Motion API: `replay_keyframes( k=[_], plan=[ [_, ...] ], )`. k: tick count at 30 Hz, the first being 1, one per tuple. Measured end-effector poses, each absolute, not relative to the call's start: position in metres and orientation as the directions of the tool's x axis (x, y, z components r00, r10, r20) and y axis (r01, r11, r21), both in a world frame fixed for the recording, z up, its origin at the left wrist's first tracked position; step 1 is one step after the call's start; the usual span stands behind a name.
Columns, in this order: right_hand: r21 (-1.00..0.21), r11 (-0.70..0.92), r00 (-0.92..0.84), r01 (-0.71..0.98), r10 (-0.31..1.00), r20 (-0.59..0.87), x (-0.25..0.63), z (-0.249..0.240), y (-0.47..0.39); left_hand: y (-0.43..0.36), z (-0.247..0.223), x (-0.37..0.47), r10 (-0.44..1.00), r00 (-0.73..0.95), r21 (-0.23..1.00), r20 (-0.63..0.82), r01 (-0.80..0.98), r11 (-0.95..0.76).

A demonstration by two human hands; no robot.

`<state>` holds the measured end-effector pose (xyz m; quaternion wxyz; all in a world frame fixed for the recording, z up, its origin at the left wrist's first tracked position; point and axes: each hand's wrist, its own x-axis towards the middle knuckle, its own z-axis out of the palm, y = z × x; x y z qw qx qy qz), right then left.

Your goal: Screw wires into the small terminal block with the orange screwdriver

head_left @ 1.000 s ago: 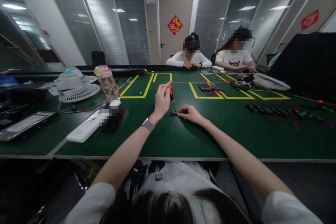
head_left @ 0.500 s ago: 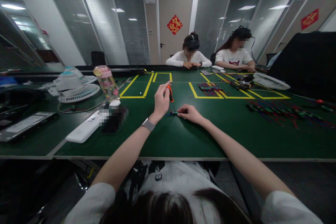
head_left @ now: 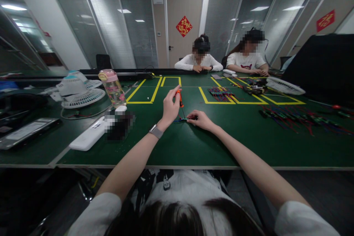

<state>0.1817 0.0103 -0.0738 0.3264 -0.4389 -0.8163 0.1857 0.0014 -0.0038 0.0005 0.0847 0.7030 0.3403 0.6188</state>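
Observation:
My left hand is closed around the orange and black handle of a screwdriver, its index finger stretched up along the top. The thin shaft points down, and its tip meets a small green circuit board lying on the green table. My right hand pinches the right end of that board between thumb and fingertips and rests on the table. Coloured wires show at the board's left end. What exactly the tip touches is too small to make out.
Wired circuit boards lie in a bundle inside yellow tape and in a larger pile at right. To the left stand a pink-lidded bottle, a white power bank and a fan. Two people sit across the table.
The screwdriver handle has turned slightly in my left hand, showing more orange. My right hand and the board stay in place.

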Motion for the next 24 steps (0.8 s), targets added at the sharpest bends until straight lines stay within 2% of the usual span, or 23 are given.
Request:
replay_keyframes(
  k=[5, 14, 20, 24],
  plan=[
    [-0.597, 0.535, -0.395, 0.598, 0.845, 0.361, 0.1812, -0.0742, 0.0101, -0.0053, -0.0009, 0.0021, 0.542, -0.032, 0.501, 0.839, 0.432, -0.75],
    [-0.601, 0.535, -0.392, 0.594, 0.845, 0.364, 0.181, -0.0731, 0.0089, -0.0047, 0.0006, 0.0017, 0.597, -0.004, 0.557, 0.803, 0.362, -0.747],
    [-0.6, 0.533, -0.391, 0.597, 0.846, 0.362, 0.1803, -0.0716, 0.0076, -0.0052, -0.0001, 0.0019, 0.567, -0.042, 0.523, 0.823, 0.447, -0.726],
    [-0.604, 0.537, -0.391, 0.589, 0.844, 0.368, 0.1806, -0.0719, 0.0073, -0.0046, 0.0009, 0.001, 0.597, -0.028, 0.551, 0.802, 0.423, -0.719]
  ],
)
